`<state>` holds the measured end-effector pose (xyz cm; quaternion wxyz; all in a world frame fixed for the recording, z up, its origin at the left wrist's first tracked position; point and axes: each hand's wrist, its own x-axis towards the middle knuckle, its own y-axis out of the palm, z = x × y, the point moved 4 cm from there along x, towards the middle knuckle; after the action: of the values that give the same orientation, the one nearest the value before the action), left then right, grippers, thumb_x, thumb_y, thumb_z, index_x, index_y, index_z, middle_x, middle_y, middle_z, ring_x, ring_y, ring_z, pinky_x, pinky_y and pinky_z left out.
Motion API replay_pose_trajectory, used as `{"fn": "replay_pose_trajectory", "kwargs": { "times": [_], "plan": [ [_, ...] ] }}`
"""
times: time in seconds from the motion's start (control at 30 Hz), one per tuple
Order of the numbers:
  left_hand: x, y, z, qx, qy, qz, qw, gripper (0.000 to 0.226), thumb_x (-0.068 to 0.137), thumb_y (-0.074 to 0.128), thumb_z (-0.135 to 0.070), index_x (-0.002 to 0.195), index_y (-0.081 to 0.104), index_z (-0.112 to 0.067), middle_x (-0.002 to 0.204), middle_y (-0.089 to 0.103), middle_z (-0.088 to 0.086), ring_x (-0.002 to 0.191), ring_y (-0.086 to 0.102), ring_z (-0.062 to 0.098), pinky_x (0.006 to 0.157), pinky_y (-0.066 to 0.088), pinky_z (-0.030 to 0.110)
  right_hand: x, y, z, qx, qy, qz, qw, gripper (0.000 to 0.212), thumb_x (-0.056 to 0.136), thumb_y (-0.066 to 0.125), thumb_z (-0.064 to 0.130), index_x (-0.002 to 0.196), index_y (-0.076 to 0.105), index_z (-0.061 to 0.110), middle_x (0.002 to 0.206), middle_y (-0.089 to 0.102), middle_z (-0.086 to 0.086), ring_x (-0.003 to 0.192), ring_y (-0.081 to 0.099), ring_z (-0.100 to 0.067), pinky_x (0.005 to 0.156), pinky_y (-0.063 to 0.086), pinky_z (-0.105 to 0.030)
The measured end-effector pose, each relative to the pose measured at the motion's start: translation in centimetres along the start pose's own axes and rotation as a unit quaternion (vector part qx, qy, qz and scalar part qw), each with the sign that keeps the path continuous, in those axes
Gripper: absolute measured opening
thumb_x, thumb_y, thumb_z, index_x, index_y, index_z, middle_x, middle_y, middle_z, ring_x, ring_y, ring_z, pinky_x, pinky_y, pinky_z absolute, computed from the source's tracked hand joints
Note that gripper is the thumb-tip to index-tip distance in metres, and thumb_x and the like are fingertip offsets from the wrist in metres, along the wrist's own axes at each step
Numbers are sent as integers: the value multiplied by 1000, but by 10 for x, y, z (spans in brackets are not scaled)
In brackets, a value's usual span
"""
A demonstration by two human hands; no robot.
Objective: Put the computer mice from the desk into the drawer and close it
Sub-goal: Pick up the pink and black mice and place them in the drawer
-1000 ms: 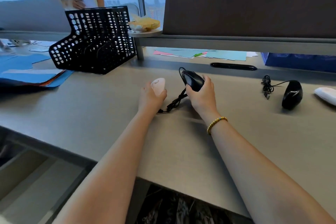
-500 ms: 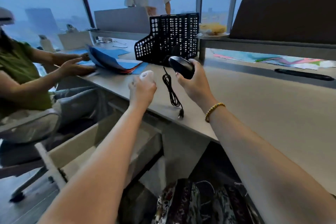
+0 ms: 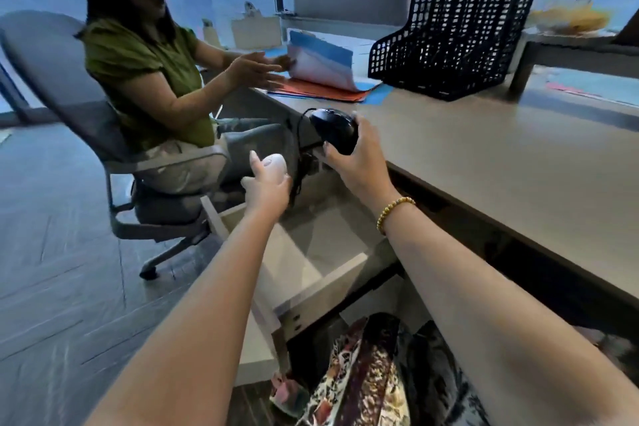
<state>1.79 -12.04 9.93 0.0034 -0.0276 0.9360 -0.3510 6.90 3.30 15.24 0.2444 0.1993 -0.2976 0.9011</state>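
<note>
My left hand (image 3: 265, 187) grips a small white mouse (image 3: 275, 163), held in the air over the far end of the open drawer (image 3: 340, 268). My right hand (image 3: 358, 158) holds a black wired mouse (image 3: 333, 128) just off the desk's (image 3: 501, 162) left edge, above the drawer. Its black cable (image 3: 299, 162) hangs down towards the drawer between the two hands. The pale drawer stands pulled out below the desk, and the part of its inside that shows is bare.
A person in a green top and a headset sits on a grey office chair (image 3: 62, 93) left of the drawer, handling blue folders (image 3: 321, 62). A black mesh file rack (image 3: 449, 41) stands on the desk behind. A patterned bag (image 3: 363, 373) lies under the desk.
Both hands lifted the mice off the desk and carried them left and down over the open drawer. My view swung left, so the two other mice on the right are out of sight.
</note>
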Motion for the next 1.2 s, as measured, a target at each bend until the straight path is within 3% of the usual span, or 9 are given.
{"fn": "replay_pose_trajectory", "kwargs": {
  "times": [0.1,0.17,0.3,0.43,0.5,0.77,0.9,1.03,1.2],
  "plan": [
    [4,15,21,60,28,16,998,49,96,41,-26,143,33,-17,153,15,18,136,30,44,108,32,51,-13,25,-26,7,33,30,999,67,84,66,22,140,34,5,133,47,-15,125,44,-23,98,28,-15],
    [6,29,36,41,-11,28,999,59,93,43,-22,147,22,-13,153,16,21,135,31,44,107,33,48,-21,38,-45,12,63,52,997,68,84,66,21,141,33,6,135,44,-14,127,44,-22,102,29,-18],
    [13,53,66,37,-123,68,989,84,90,47,-28,151,-12,-22,155,15,24,131,38,40,102,39,40,-25,57,-80,-12,96,85,992,67,82,67,22,139,36,9,133,45,-12,125,46,-24,110,38,-33],
    [23,72,90,83,-191,104,972,83,91,49,-37,152,-6,-24,152,13,22,129,40,37,104,39,38,-18,69,-107,-28,138,113,984,66,84,66,22,141,34,10,138,43,-11,128,45,-23,104,35,-24],
    [28,80,98,109,-220,126,961,82,89,51,-40,151,-1,-23,147,16,22,122,46,37,101,42,39,-17,80,-119,-33,162,157,974,67,86,65,21,143,30,12,143,40,-11,132,42,-23,105,36,-27],
    [46,94,115,305,-170,192,917,68,88,54,-32,143,20,-15,142,32,18,128,43,36,103,43,43,-22,138,-143,-100,208,302,925,74,84,64,22,146,24,14,148,36,-11,135,37,-30,114,34,-40],
    [55,99,123,363,-167,217,891,73,87,56,-28,146,17,-13,142,35,18,130,41,35,104,45,45,-20,149,-156,-141,235,316,908,72,87,61,22,147,22,15,153,25,-10,139,28,-31,114,30,-43],
    [61,98,127,381,-172,219,882,81,89,54,-33,150,4,-10,143,35,21,130,40,34,101,46,46,-23,153,-164,-213,246,361,874,66,87,58,33,142,27,14,147,30,-14,134,31,-34,108,34,-42],
    [59,97,128,371,-201,257,869,93,90,47,-52,151,-8,-9,151,31,18,137,35,33,107,39,43,-31,165,-155,-213,236,440,840,72,95,43,35,150,4,10,155,14,-16,142,16,-35,116,20,-42]
  ]
}}
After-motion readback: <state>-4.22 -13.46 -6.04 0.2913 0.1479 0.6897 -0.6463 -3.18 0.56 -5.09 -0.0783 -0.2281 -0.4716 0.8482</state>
